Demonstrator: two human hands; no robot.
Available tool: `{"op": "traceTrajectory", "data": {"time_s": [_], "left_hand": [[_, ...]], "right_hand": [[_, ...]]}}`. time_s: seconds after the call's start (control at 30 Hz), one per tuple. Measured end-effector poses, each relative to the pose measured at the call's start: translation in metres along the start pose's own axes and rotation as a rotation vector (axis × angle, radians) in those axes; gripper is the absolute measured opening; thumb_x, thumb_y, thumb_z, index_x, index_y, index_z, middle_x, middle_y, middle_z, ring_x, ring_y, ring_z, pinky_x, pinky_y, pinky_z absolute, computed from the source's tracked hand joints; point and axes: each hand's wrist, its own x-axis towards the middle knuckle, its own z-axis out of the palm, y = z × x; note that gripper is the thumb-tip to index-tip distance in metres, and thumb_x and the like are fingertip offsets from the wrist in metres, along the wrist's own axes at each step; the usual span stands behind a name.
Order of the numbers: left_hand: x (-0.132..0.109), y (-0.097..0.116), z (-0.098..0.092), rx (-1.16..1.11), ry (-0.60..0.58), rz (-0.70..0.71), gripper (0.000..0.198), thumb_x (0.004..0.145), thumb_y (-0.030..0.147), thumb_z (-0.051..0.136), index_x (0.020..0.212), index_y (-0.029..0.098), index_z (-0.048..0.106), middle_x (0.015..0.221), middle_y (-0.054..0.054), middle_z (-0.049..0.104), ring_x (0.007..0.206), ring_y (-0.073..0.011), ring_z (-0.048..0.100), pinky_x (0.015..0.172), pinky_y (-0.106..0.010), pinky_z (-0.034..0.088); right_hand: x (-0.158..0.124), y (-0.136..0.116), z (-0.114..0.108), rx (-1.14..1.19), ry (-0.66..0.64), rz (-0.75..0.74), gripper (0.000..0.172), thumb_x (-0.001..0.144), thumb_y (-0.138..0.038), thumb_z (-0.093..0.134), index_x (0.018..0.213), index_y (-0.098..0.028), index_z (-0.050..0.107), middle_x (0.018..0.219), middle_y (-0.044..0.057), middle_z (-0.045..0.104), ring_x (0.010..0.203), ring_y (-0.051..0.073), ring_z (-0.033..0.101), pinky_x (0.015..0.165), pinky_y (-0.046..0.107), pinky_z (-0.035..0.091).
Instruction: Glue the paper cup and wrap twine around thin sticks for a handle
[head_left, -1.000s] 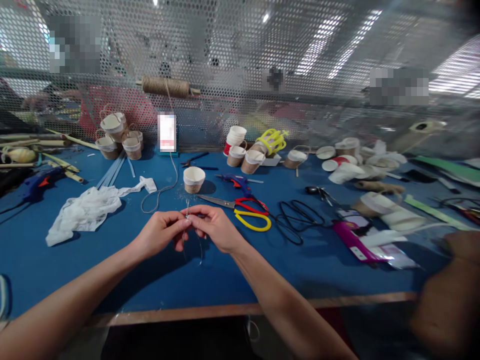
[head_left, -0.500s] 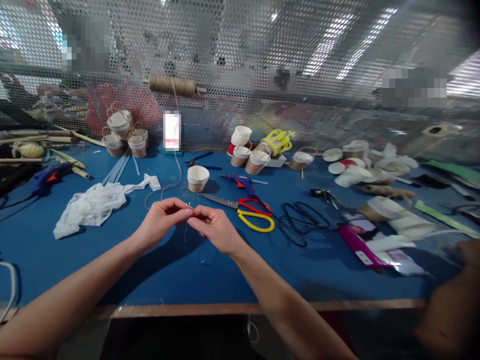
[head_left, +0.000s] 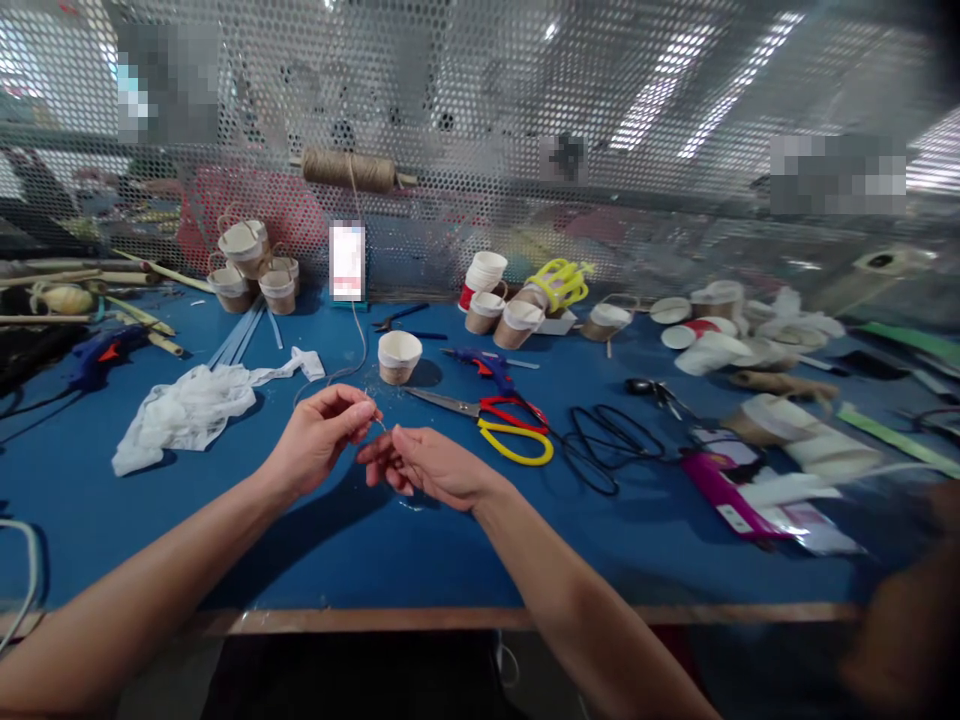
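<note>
My left hand (head_left: 326,435) is closed, pinching a thin strand of twine (head_left: 381,420) at its fingertips. Just to its right, my right hand (head_left: 427,465) has its fingers spread and loosely curled, the thumb close to the strand's tip. Whether the thumb touches the strand is hard to make out. Behind the hands stands a small pot (head_left: 398,357) with a white cloth rim and a brown twine-like lower part. Scissors (head_left: 514,430) with one red and one yellow handle lie right of it, beside a blue glue gun (head_left: 484,368).
A twine spool (head_left: 349,170) hangs at the mesh panel, its line running down past a phone (head_left: 346,262). White gauze (head_left: 187,415) lies left; a black cable (head_left: 611,445) and purple packet (head_left: 731,495) lie right. Similar pots (head_left: 244,248) are stacked behind. Another person's blurred arm (head_left: 907,620) is at right.
My hands have moved slightly apart from a shared fingertip pinch. The right hand has loosened and spread its fingers, while the left still pinches the strand.
</note>
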Motion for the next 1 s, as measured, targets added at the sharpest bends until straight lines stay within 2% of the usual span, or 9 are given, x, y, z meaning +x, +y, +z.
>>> {"op": "traceTrajectory", "data": {"time_s": [0.1,0.27,0.47,0.83,1.0], "left_hand": [[-0.001,0.001,0.001,-0.018,0.019,0.001,0.019,0.057,0.023,0.076,0.062,0.013,0.060,0.060,0.000,0.063,0.045,-0.0046,0.047,0.042,-0.017,0.036],[-0.002,0.002,0.003,-0.033,0.049,0.003,0.020,0.056,0.022,0.077,0.062,0.013,0.060,0.059,0.000,0.062,0.047,-0.0051,0.051,0.046,-0.017,0.040],[-0.002,0.001,0.002,0.017,0.040,0.051,0.018,0.059,0.022,0.074,0.063,0.013,0.060,0.056,0.001,0.060,0.048,-0.0067,0.052,0.048,-0.020,0.041],[-0.004,0.001,0.004,0.073,0.048,0.090,0.015,0.063,0.022,0.070,0.063,0.014,0.059,0.057,0.002,0.060,0.051,-0.0074,0.054,0.054,-0.021,0.042],[-0.005,0.002,0.005,0.089,0.050,0.096,0.014,0.064,0.021,0.070,0.062,0.014,0.059,0.057,0.003,0.060,0.050,-0.0071,0.053,0.053,-0.020,0.042]], "right_hand": [[0.001,0.002,0.002,0.018,0.018,0.007,0.050,0.073,-0.058,0.053,0.083,-0.011,0.066,0.067,0.003,0.060,0.054,0.006,0.048,0.049,0.019,0.033],[0.003,0.007,0.006,0.029,0.103,-0.068,0.044,0.070,-0.056,0.057,0.074,-0.013,0.063,0.061,0.000,0.059,0.057,0.008,0.056,0.056,0.021,0.040],[0.005,0.014,0.011,0.026,0.183,-0.103,0.038,0.070,-0.053,0.060,0.071,-0.015,0.059,0.054,-0.004,0.054,0.045,0.006,0.052,0.044,0.019,0.038],[0.006,0.013,0.015,0.036,0.280,-0.131,0.034,0.065,-0.046,0.067,0.062,-0.015,0.054,0.048,-0.007,0.050,0.039,0.004,0.045,0.038,0.016,0.034],[0.006,0.013,0.016,0.001,0.293,-0.136,0.036,0.066,-0.049,0.065,0.063,-0.015,0.056,0.048,-0.006,0.051,0.040,0.005,0.047,0.037,0.017,0.035]]}}
